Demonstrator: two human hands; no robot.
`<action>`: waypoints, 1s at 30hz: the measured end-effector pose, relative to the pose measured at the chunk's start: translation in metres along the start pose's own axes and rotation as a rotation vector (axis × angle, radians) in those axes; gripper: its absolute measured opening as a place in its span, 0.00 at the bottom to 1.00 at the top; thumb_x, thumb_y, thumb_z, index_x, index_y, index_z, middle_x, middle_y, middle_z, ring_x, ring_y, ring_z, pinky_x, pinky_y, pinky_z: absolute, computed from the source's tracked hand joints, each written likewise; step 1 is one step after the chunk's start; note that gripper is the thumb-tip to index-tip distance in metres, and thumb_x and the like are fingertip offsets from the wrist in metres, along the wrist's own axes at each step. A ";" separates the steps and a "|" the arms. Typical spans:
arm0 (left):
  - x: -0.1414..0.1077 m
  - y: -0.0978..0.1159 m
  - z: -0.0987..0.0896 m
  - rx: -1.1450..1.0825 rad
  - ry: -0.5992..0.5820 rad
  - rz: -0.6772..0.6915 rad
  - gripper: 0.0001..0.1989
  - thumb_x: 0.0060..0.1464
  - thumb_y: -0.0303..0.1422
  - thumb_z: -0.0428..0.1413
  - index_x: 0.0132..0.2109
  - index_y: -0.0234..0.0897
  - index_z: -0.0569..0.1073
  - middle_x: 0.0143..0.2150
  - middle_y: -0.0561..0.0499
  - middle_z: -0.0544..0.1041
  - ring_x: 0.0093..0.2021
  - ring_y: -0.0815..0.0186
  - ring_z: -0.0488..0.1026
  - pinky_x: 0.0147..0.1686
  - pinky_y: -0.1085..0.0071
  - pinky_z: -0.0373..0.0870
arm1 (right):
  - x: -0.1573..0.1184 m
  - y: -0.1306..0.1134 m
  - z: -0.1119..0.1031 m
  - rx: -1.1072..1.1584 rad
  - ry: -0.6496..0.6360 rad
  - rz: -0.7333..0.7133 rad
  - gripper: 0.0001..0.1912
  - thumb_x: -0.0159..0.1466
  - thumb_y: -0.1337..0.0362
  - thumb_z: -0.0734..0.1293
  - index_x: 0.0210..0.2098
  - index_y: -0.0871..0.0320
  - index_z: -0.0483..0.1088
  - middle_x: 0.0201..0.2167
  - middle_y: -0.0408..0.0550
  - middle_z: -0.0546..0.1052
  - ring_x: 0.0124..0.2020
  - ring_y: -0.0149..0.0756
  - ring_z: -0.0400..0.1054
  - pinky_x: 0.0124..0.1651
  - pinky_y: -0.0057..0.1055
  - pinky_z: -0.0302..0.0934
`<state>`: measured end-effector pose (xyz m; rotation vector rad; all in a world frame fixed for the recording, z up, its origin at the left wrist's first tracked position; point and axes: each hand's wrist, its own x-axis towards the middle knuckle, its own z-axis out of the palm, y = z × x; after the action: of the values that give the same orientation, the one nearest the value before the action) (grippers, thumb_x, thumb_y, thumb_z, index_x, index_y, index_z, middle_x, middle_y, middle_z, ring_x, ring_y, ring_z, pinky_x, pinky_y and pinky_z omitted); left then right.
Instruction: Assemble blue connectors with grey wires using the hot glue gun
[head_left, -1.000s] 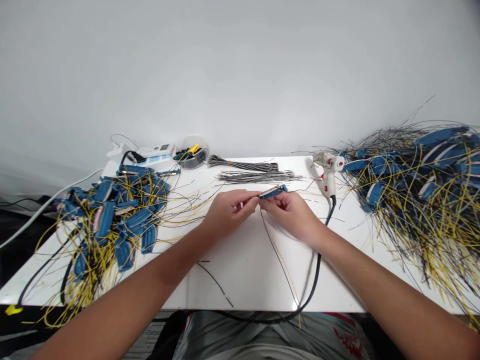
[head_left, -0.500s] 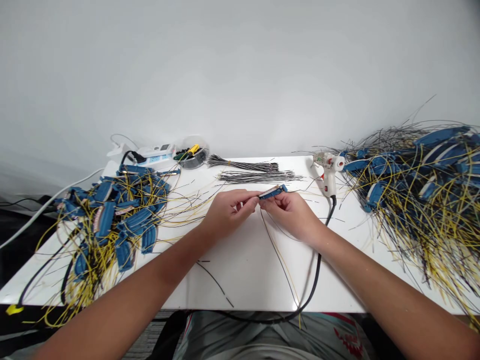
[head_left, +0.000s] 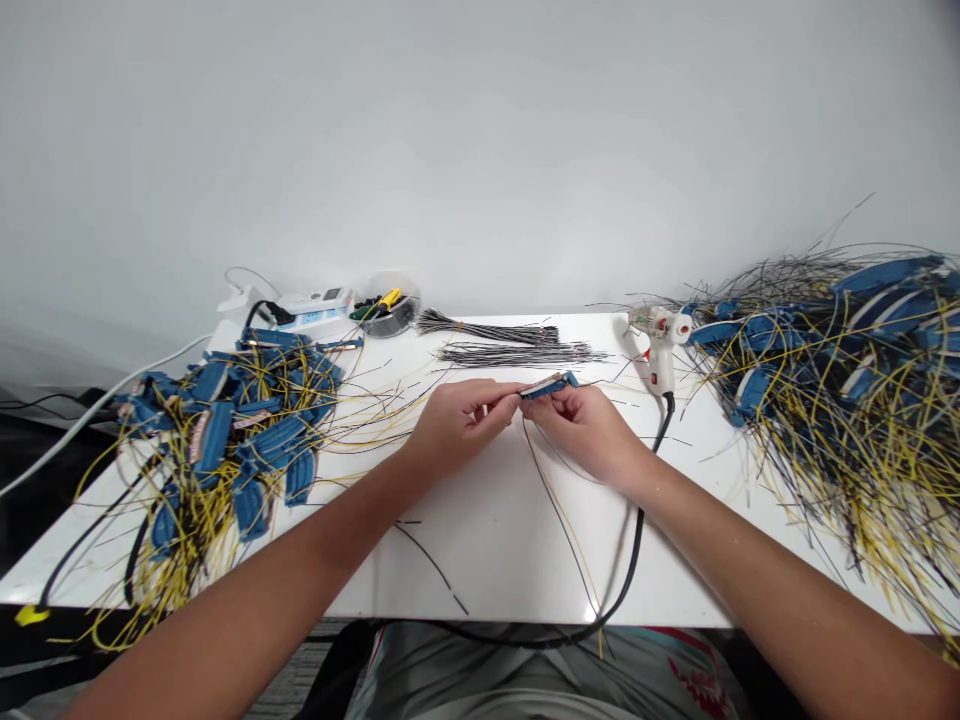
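Between my two hands, above the middle of the white table, is a small curved blue plastic piece (head_left: 550,387) with a pale strip along its top. My right hand (head_left: 574,420) grips it from below and the right, fingers closed. At its left end, the thumb and forefinger of my left hand (head_left: 471,418) are pinched together; the fingertips hide whether they hold the piece itself or a wire at its end. Thin black and yellow wires (head_left: 559,510) hang from the piece down to the table's front edge.
On the left lies a pile of blue pieces (head_left: 274,440) with yellow and black wires; a larger one (head_left: 757,335) is at the right. A hot glue gun (head_left: 661,350) stands right of my hands. Wire bundles (head_left: 517,354), a round container (head_left: 390,318) and a power strip (head_left: 315,305) sit along the back.
The blue piece has tilted very slightly in my fingers. Both hands stay almost in the same place, and the view has shifted a little.
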<state>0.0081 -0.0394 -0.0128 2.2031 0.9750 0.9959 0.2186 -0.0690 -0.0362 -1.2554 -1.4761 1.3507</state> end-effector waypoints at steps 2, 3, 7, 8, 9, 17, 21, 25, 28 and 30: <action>0.000 0.000 0.000 -0.017 -0.005 -0.005 0.13 0.66 0.32 0.57 0.50 0.37 0.86 0.31 0.53 0.84 0.29 0.73 0.74 0.29 0.79 0.69 | 0.000 0.000 0.000 -0.005 -0.004 -0.001 0.29 0.68 0.40 0.69 0.26 0.55 0.59 0.24 0.38 0.55 0.27 0.30 0.46 0.32 0.33 0.41; 0.000 0.000 0.000 -0.021 -0.008 -0.008 0.14 0.66 0.32 0.57 0.50 0.36 0.86 0.32 0.52 0.84 0.29 0.73 0.75 0.29 0.79 0.69 | 0.001 0.001 0.000 -0.008 -0.006 -0.002 0.29 0.68 0.40 0.69 0.26 0.55 0.59 0.24 0.38 0.55 0.27 0.30 0.46 0.32 0.33 0.41; 0.000 0.001 -0.001 -0.027 -0.033 -0.040 0.14 0.66 0.33 0.57 0.51 0.35 0.86 0.34 0.51 0.85 0.30 0.72 0.76 0.30 0.78 0.69 | 0.002 0.001 0.000 -0.004 0.001 -0.014 0.27 0.68 0.43 0.70 0.26 0.55 0.60 0.24 0.38 0.56 0.28 0.30 0.47 0.32 0.33 0.42; 0.000 0.001 -0.001 -0.028 -0.038 -0.053 0.14 0.66 0.33 0.58 0.51 0.35 0.86 0.34 0.51 0.85 0.30 0.72 0.76 0.29 0.78 0.69 | 0.002 0.000 0.000 0.001 0.002 -0.017 0.26 0.68 0.44 0.71 0.26 0.55 0.61 0.24 0.37 0.56 0.28 0.30 0.47 0.33 0.33 0.42; 0.000 0.001 -0.001 -0.028 -0.042 -0.065 0.14 0.66 0.34 0.58 0.51 0.35 0.86 0.34 0.51 0.85 0.30 0.72 0.76 0.29 0.78 0.69 | 0.002 0.000 0.000 0.006 0.002 -0.020 0.25 0.67 0.46 0.72 0.26 0.55 0.62 0.24 0.37 0.56 0.28 0.30 0.48 0.33 0.33 0.43; 0.000 0.001 -0.001 -0.020 -0.036 -0.051 0.13 0.67 0.34 0.58 0.50 0.37 0.86 0.34 0.52 0.85 0.29 0.72 0.76 0.29 0.79 0.69 | 0.000 -0.005 0.001 0.031 0.006 -0.012 0.24 0.66 0.49 0.74 0.26 0.55 0.60 0.24 0.37 0.57 0.28 0.30 0.48 0.32 0.33 0.42; -0.001 0.002 -0.001 -0.021 -0.040 -0.052 0.13 0.67 0.34 0.58 0.50 0.37 0.86 0.34 0.52 0.85 0.30 0.72 0.77 0.29 0.79 0.70 | -0.001 -0.008 0.000 0.021 0.009 -0.022 0.24 0.67 0.49 0.72 0.26 0.55 0.59 0.24 0.36 0.55 0.27 0.30 0.47 0.31 0.33 0.40; -0.001 0.002 -0.001 -0.017 -0.057 -0.075 0.13 0.66 0.35 0.58 0.50 0.36 0.86 0.33 0.52 0.85 0.30 0.72 0.76 0.29 0.79 0.69 | -0.002 -0.009 0.000 -0.008 -0.006 -0.027 0.24 0.68 0.50 0.71 0.26 0.54 0.58 0.24 0.36 0.55 0.27 0.30 0.47 0.31 0.33 0.40; -0.001 0.003 -0.001 -0.011 -0.091 -0.124 0.14 0.66 0.36 0.57 0.50 0.36 0.86 0.33 0.52 0.84 0.29 0.72 0.75 0.29 0.78 0.68 | -0.003 -0.009 0.000 -0.068 -0.002 -0.009 0.24 0.68 0.49 0.70 0.26 0.54 0.57 0.23 0.36 0.54 0.27 0.30 0.47 0.31 0.33 0.41; 0.000 0.004 -0.002 0.002 -0.123 -0.158 0.14 0.66 0.37 0.57 0.49 0.37 0.85 0.32 0.53 0.83 0.28 0.72 0.74 0.28 0.78 0.66 | -0.004 -0.010 0.000 -0.102 0.003 -0.007 0.24 0.69 0.50 0.69 0.26 0.54 0.56 0.23 0.36 0.55 0.26 0.30 0.48 0.31 0.33 0.42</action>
<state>0.0080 -0.0411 -0.0089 2.1238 1.0748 0.7788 0.2182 -0.0722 -0.0259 -1.3142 -1.5625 1.2821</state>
